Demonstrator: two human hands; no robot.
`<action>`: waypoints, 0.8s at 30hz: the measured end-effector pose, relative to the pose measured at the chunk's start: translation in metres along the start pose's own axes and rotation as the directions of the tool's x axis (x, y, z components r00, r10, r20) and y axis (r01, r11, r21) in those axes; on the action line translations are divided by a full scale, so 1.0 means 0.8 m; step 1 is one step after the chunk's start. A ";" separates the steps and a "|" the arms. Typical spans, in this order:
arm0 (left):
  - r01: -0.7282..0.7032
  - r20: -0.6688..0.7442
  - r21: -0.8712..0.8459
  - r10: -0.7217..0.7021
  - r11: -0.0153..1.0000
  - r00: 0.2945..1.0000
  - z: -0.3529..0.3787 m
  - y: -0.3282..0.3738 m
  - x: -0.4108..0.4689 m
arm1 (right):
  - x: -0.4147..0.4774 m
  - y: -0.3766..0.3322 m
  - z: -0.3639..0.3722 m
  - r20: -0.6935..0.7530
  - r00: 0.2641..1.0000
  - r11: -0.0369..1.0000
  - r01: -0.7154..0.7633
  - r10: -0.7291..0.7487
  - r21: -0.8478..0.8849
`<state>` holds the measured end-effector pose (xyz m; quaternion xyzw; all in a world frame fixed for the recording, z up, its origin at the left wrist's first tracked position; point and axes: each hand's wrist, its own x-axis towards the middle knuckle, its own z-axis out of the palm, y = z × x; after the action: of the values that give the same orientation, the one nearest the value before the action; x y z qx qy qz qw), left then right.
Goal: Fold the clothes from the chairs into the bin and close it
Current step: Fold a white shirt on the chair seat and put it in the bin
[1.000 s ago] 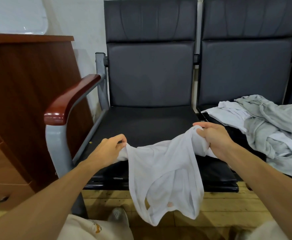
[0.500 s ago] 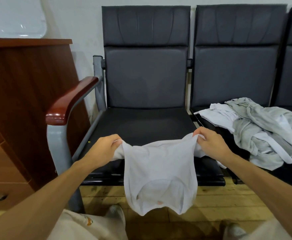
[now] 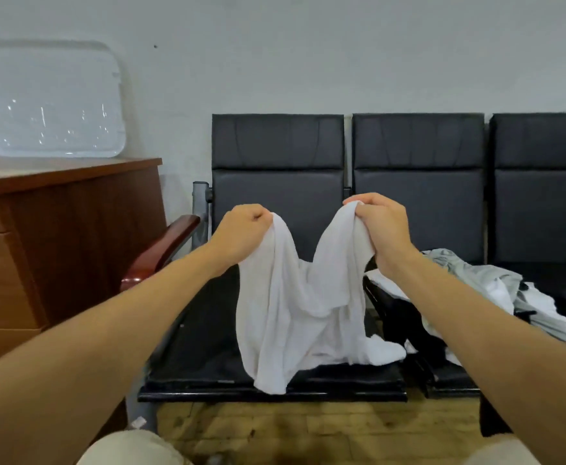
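Note:
I hold a white garment (image 3: 295,317) up over the seat of the left black chair (image 3: 201,357). My left hand (image 3: 241,234) grips its left top corner and my right hand (image 3: 380,229) grips its right top corner, both in fists. The cloth sags in a V between them and its lower end rests on the seat. A heap of grey and white clothes (image 3: 496,297) lies on the middle chair (image 3: 419,209). A clear plastic lid (image 3: 46,102) leans against the wall on the wooden cabinet (image 3: 73,236). No bin body is in view.
A third black chair (image 3: 543,196) stands at the right edge. The left chair has a red-brown wooden armrest (image 3: 164,253) next to the cabinet. Wooden floor (image 3: 274,427) shows below the seats, with my knees at the bottom edge.
Both hands have lifted the white garment higher and moved closer together, so the cloth now sags between them and drapes on the seat. My view has tilted upward.

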<state>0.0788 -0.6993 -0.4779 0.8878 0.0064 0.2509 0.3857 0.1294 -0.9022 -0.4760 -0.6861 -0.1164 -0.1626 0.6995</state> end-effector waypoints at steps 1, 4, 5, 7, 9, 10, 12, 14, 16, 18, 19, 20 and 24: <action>-0.015 -0.017 -0.023 0.015 1.000 1.000 -0.011 0.018 0.002 | 0.001 -0.018 -0.002 -0.029 1.000 0.999 0.005 -0.003 0.049; -0.003 -0.063 -0.195 -0.010 0.981 0.998 -0.039 0.064 0.004 | 0.001 -0.061 -0.007 -0.081 0.996 0.978 -0.023 0.040 0.206; 0.012 -0.060 -0.257 -0.028 0.966 0.998 -0.047 0.076 0.002 | 0.000 -0.075 -0.011 -0.084 0.994 0.961 -0.042 0.067 0.272; 0.034 -0.031 -0.308 -0.046 0.951 0.998 -0.058 0.094 -0.005 | -0.003 -0.098 -0.018 -0.091 0.990 0.925 -0.063 0.105 0.375; 0.055 -0.010 -0.331 -0.062 0.942 0.998 -0.063 0.103 -0.015 | -0.005 -0.111 -0.023 -0.108 0.988 0.903 -0.058 0.114 0.426; 0.073 -0.005 -0.361 -0.080 0.930 0.997 -0.064 0.107 -0.020 | -0.007 -0.114 -0.024 -0.115 0.987 0.904 -0.049 0.108 0.424; 0.109 -0.004 -0.446 -0.124 0.888 0.992 -0.066 0.112 -0.028 | -0.008 -0.111 -0.026 -0.135 0.988 0.941 -0.021 0.071 0.337; 0.121 -0.023 -0.484 -0.150 0.867 0.988 -0.067 0.109 -0.033 | -0.008 -0.097 -0.032 -0.157 0.988 0.991 0.025 -0.003 0.135; 0.106 -0.062 -0.378 -0.139 0.920 0.988 -0.066 0.094 -0.032 | -0.007 -0.072 -0.041 -0.164 0.982 0.991 0.075 -0.093 -0.114; 0.107 -0.088 -0.256 -0.134 0.961 0.987 -0.062 0.066 -0.030 | -0.006 -0.038 -0.052 -0.125 0.975 0.934 0.136 -0.186 -0.332; 0.117 -0.095 -0.228 -0.142 0.966 0.985 -0.058 0.048 -0.028 | -0.006 -0.021 -0.057 -0.098 0.970 0.894 0.162 -0.221 -0.417; 0.139 -0.097 -0.213 -0.162 0.967 0.982 -0.053 0.029 -0.027 | -0.006 -0.004 -0.062 -0.074 0.966 0.846 0.179 -0.248 -0.502; 0.193 -0.120 -0.005 -0.192 0.981 0.974 -0.026 -0.048 -0.025 | -0.004 0.054 -0.075 0.071 0.960 0.525 0.210 -0.272 -0.825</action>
<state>0.0590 -0.6621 -0.5013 0.8677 0.1166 0.2652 0.4039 0.1397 -0.9618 -0.5185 -0.9040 -0.0972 -0.3158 0.2714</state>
